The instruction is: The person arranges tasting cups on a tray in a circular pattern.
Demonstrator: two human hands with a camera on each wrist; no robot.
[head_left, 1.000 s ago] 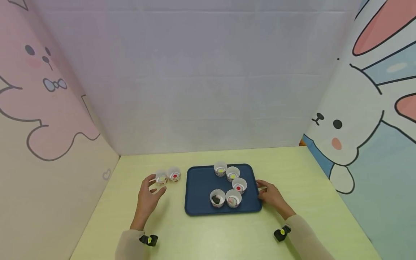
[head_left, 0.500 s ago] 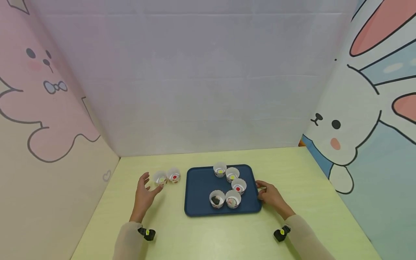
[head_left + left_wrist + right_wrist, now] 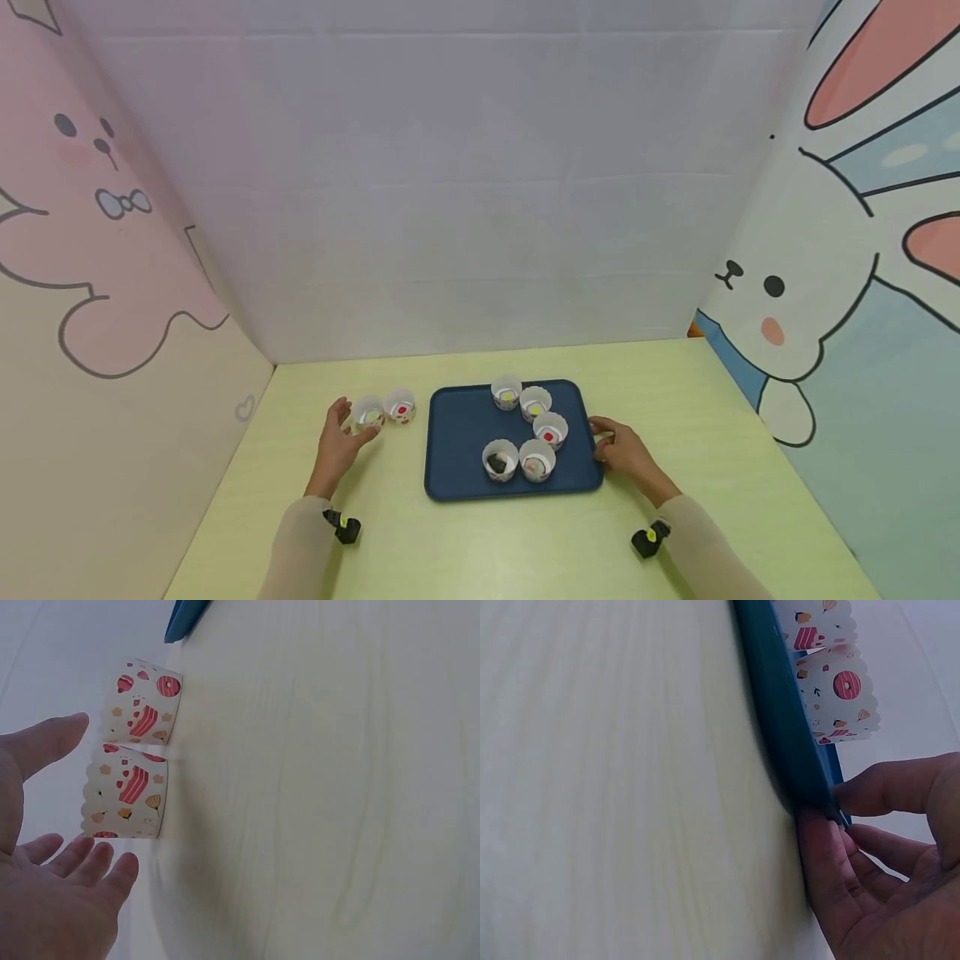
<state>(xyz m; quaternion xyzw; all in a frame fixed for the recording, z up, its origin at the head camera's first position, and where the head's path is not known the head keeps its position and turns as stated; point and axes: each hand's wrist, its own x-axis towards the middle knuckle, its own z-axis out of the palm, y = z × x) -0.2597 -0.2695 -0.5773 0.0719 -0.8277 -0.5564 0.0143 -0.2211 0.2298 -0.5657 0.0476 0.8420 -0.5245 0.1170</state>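
In the head view, two patterned white paper baking cups stand side by side on the table, left of the tray. The nearer-left cup [image 3: 368, 412] has something yellow inside, the other cup [image 3: 400, 406] something red. My left hand [image 3: 337, 448] spreads its thumb and fingers about the yellow one; the left wrist view shows a gap between fingers [image 3: 120, 877] and cup wall [image 3: 124, 795]. With thumb above and fingers below, my right hand [image 3: 628, 452] pinches the right rim of the dark blue tray [image 3: 457, 442], seen closely in the right wrist view.
Several similar cups stand on the tray, among them a cup with dark contents [image 3: 500, 461] and a cup with pale pink contents [image 3: 537, 461]. A white back wall [image 3: 465, 208] and cartoon-printed side panels enclose the pale yellow table [image 3: 480, 550].
My left hand has shifted slightly left and away from me, its fingers now at the left side of the yellow-filled cup. My right hand and the tray have stayed in place.
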